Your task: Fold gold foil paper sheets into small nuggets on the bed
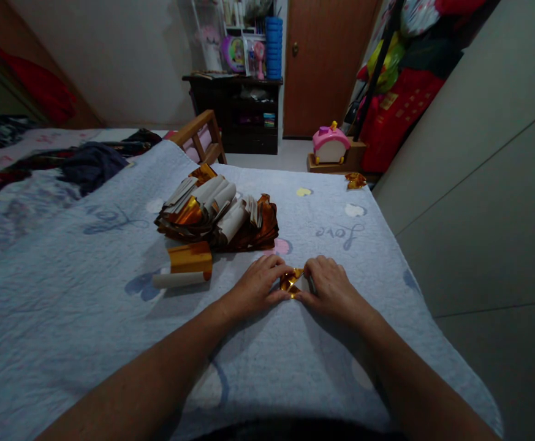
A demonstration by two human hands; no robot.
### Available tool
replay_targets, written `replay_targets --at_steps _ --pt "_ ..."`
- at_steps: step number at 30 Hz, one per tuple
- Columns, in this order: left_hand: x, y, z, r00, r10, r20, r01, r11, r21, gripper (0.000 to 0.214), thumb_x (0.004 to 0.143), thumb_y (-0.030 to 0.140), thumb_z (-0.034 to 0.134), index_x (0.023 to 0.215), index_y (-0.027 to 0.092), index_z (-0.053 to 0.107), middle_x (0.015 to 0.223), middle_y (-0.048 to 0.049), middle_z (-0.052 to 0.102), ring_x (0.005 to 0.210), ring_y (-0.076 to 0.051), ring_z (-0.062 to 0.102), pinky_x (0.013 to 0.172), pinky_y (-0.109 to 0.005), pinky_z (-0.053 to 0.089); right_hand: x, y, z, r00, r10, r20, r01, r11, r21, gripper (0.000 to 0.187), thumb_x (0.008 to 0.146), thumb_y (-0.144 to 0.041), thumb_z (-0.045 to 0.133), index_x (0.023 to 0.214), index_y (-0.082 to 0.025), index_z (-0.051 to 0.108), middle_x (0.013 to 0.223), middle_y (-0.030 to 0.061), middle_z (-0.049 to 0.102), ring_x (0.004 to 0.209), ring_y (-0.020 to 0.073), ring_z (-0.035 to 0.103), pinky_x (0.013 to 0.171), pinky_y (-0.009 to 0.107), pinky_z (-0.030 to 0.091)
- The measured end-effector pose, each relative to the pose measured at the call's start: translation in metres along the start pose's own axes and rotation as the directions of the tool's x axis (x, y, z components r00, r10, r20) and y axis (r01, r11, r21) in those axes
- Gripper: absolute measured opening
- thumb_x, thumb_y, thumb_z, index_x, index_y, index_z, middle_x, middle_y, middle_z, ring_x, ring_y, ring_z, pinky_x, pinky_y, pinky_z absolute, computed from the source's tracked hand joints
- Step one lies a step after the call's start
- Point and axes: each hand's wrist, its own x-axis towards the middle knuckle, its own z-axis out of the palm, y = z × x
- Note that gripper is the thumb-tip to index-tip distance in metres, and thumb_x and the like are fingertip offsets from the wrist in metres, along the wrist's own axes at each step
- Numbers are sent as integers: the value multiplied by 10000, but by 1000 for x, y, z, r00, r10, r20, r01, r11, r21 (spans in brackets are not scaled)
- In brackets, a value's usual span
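Observation:
A small piece of gold foil paper, partly folded with a pale underside showing, lies on the bed cover between my hands. My left hand pinches its left side, thumb near the lower edge. On the opposite side, my right hand grips the paper with curled fingers and its thumb at the bottom corner. Beyond my left hand rests a loose pile of gold foil sheets, many curled with pale backs outward. One single curled gold sheet sits apart in front of the pile.
A folded gold foil piece lies at the cover's far right corner. The pale blue cover has printed hearts and lettering. Dark clothes lie at left. A wooden chair, dark cabinet and pink toy case stand beyond.

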Motion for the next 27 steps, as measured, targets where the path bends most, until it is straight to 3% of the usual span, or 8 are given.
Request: replay_targets --at_steps 9,12,14,20,27 --pt "0 -2 1 1000 -7 10 6 1000 20 362 865 228 707 1217 251 630 1109 -56 597 1042 -238 533 920 -387 451 3 25 -17 995 -38 96 20 983 180 315 733 -193 672 1011 -204 525 1005 77 604 875 216 541 780 329 410" --pt "-1 -1 0 1000 5 6 -5 1000 13 373 865 211 698 1229 252 627 1111 -56 594 1048 -237 535 925 -386 451 6 28 -22 993 12 120 -42 967 252 178 768 -162 600 928 -206 536 920 58 615 782 183 532 706 294 404" --pt "-1 0 0 1000 12 3 -13 1000 16 385 863 200 699 1239 243 626 1119 -62 594 1055 -240 538 935 -392 451 7 26 -22 993 52 110 -75 973 216 44 824 -204 577 853 -203 544 861 57 613 757 184 525 686 298 387" --pt "0 1 -1 1000 25 16 -26 999 30 409 856 192 716 1253 244 633 1160 -77 604 1084 -253 538 960 -416 455 6 13 -14 992 118 51 -121 991 56 106 823 -250 615 760 -195 548 800 60 607 733 189 507 656 311 326" --pt "-1 -4 3 998 64 22 -66 992 103 409 860 196 727 1256 242 637 1201 -89 618 1102 -269 527 968 -439 457 8 10 -23 978 164 129 -199 920 337 61 798 -150 571 833 -200 577 679 -11 596 622 151 522 588 275 321"
